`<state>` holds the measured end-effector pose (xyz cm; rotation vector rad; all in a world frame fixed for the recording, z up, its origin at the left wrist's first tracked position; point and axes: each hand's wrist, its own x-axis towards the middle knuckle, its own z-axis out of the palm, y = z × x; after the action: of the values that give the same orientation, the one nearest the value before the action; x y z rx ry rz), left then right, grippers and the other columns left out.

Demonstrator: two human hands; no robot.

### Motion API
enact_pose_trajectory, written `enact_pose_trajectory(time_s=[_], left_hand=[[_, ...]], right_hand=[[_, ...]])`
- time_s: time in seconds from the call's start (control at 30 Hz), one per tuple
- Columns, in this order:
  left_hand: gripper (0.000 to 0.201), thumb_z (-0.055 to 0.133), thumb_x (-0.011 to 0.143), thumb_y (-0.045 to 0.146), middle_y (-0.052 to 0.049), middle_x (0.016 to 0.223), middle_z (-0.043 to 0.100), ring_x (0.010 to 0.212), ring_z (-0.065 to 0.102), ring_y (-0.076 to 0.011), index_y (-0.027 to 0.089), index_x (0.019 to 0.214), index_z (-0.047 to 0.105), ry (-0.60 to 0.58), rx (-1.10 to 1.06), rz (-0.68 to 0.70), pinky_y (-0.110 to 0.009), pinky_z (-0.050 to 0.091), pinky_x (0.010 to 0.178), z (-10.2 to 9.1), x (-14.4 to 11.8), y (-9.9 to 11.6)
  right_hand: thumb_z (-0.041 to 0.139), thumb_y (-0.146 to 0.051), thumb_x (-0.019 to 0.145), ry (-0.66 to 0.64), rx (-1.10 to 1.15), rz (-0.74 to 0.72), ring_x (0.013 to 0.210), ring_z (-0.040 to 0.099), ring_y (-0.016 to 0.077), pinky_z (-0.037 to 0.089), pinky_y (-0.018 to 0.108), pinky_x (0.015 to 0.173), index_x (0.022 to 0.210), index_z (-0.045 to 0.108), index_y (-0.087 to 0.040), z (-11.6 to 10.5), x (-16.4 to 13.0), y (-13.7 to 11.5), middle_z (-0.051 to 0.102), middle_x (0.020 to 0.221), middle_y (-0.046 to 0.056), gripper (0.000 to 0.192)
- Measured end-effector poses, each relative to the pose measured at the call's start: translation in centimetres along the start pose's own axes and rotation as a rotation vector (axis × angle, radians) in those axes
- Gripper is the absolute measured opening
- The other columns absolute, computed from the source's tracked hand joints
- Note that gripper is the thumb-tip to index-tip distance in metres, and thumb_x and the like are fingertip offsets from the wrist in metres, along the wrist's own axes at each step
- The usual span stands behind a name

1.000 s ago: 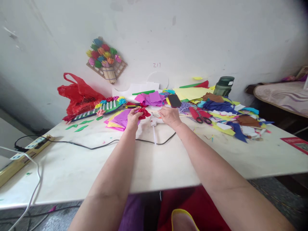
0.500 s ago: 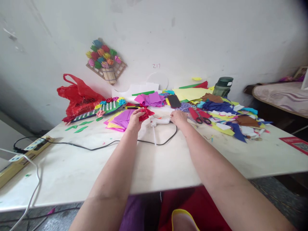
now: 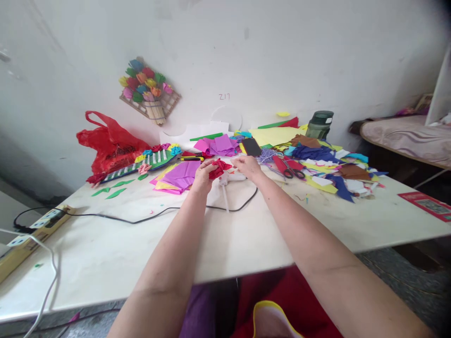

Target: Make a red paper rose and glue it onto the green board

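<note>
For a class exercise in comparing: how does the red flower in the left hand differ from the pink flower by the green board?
Colour: the red flower is deep red; the pink flower is pale.
Support: the left hand holds the red flower, while the pink flower sits untouched at the near edge of the green board.
Both look ruffled.

The red paper flower [image 3: 220, 168], a crumpled, ruffled bloom, was held up in the fingers of the left hand [image 3: 204, 174], its pointed edge turned toward the right. Close by, the white glue gun [image 3: 236, 177] lay on its side on the tabletop, partly covered, its pale glue stick [image 3: 226, 199] jutting toward the near edge; its nozzle seemed to be hidden.
</note>
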<state>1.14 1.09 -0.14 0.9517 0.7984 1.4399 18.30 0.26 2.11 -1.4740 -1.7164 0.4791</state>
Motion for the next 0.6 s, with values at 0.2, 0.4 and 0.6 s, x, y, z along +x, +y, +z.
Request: enact_pose_trajectory(time_s=[0.2,0.4,0.6], left_hand=[[0.041,0.070,0.053,0.016,0.000,0.076,0.065,0.066,0.063,-0.0127,0.017,0.091,0.056,0.003,0.049,0.008,-0.029,0.051,0.068,0.6,-0.1,-0.1],[0.046,0.066,0.052,0.014,0.002,0.068,0.063,0.061,0.060,-0.0125,0.018,0.097,0.056,-0.064,0.146,-0.028,-0.027,0.048,0.062,1.0,-1.2,0.3],[0.044,0.070,0.051,0.014,0.002,0.068,0.063,0.060,0.060,-0.0121,0.017,0.094,0.059,-0.196,0.238,-0.023,-0.028,0.049,0.065,1.0,-1.7,0.6]], right_hand=[[0.062,-0.021,0.070,-0.145,0.497,0.130,0.056,0.061,0.0123,0.048,0.023,0.057,0.061,0.062,-0.014,1.5,0.0,-0.6,0.065,0.057,0.002,0.012],[0.057,-0.011,0.064,-0.076,0.530,0.149,0.047,0.054,0.0098,0.046,0.021,0.054,0.053,0.056,-0.016,1.6,0.2,-0.5,0.055,0.046,-0.004,0.012],[0.056,-0.014,0.062,-0.066,0.542,0.180,0.044,0.048,0.0080,0.039,0.019,0.048,0.054,0.054,-0.016,0.7,-0.2,-0.7,0.050,0.044,-0.006,0.008]])
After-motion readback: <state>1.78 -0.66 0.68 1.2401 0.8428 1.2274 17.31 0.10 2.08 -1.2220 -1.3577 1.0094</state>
